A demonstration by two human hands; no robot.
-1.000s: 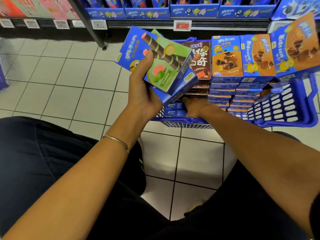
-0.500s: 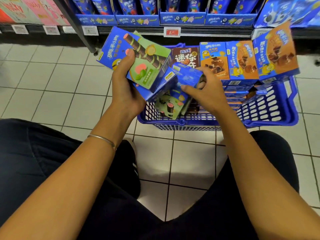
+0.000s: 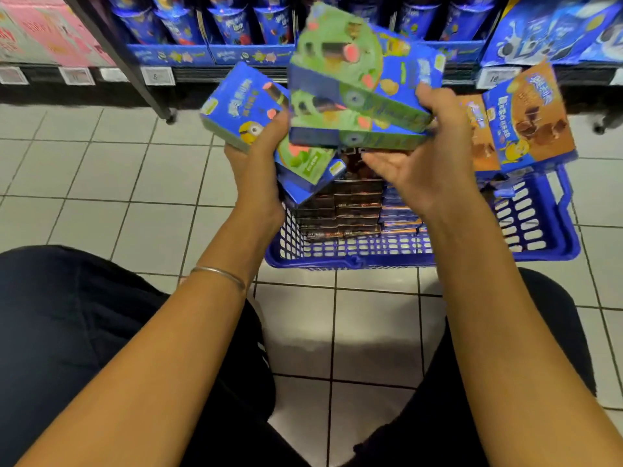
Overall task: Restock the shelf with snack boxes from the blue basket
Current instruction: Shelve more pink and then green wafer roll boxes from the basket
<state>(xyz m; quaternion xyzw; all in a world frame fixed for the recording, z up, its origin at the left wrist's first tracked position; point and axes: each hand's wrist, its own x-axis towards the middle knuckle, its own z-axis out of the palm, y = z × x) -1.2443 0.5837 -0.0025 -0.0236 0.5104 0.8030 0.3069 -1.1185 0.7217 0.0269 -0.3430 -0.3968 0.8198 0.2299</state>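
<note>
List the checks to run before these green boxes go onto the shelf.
1. Left hand grips its green boxes firmly: ok.
2. Right hand has a secure hold on its stack: cannot tell, blurred.
3. Free slot on the shelf: cannot tell.
4. Basket flat on the floor: ok.
5. Orange boxes upright in the basket: not ok, tilted.

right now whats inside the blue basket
Stacked dark brown boxes and blue-edged boxes, plus orange boxes standing at the right end of the blue basket. The green boxes held above hide its far side.
</note>
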